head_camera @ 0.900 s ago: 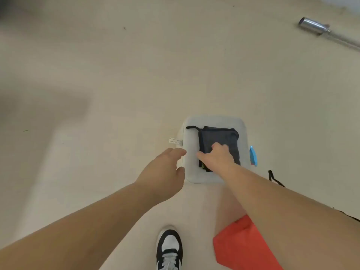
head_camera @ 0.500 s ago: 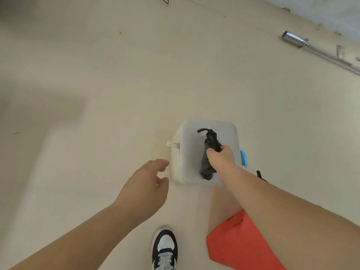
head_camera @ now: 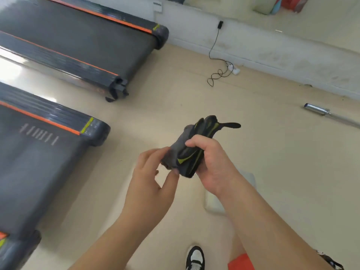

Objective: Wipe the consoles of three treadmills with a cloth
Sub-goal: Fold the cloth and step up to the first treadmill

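The folded dark-grey cloth with yellow-green trim [head_camera: 191, 152], likely soft, light and floppy, sits mid-air at centre, right hand [head_camera: 211, 166] wrapped round its bulk, left hand [head_camera: 153, 182] pinching its loose left corner.

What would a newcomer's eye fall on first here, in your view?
The dark cloth with lime-green trim stands out at centre, gripped by the right hand while the left hand pinches its edge. Dark, orange-striped treadmills fill the left side; a shiny metal bar lies far right.

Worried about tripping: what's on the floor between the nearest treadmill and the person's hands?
Nothing: the head view shows bare floor between the treadmill and the left hand.
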`<action>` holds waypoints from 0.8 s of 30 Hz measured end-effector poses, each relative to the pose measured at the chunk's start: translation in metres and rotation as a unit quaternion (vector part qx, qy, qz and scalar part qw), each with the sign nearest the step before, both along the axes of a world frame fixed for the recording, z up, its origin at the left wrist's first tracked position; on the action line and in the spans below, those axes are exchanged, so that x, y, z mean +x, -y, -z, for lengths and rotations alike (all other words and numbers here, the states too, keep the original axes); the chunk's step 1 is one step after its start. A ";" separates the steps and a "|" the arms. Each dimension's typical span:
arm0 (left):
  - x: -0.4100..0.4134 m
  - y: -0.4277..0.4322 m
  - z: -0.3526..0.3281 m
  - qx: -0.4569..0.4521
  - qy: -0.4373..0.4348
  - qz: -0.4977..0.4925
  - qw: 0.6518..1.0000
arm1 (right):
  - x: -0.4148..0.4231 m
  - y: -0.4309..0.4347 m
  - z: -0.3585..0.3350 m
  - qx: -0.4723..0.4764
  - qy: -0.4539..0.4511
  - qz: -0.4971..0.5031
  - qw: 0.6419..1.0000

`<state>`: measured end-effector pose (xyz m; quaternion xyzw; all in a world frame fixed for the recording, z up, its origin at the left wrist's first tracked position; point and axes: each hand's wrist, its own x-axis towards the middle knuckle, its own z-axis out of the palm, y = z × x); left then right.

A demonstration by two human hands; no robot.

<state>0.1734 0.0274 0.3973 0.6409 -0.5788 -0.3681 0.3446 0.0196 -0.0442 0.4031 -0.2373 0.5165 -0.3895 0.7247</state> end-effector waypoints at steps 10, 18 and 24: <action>0.096 -0.135 -0.236 -0.043 -0.150 -0.256 0.954 | 0.155 -0.118 -0.255 -0.139 -0.068 -0.286 0.946; 0.213 -0.279 -0.288 -0.004 -0.260 -0.403 0.877 | 0.303 -0.242 -0.296 -0.136 -0.067 -0.466 0.872; 0.328 -0.394 -0.293 0.008 -0.346 -0.502 0.793 | 0.437 -0.333 -0.305 -0.047 -0.033 -0.497 0.866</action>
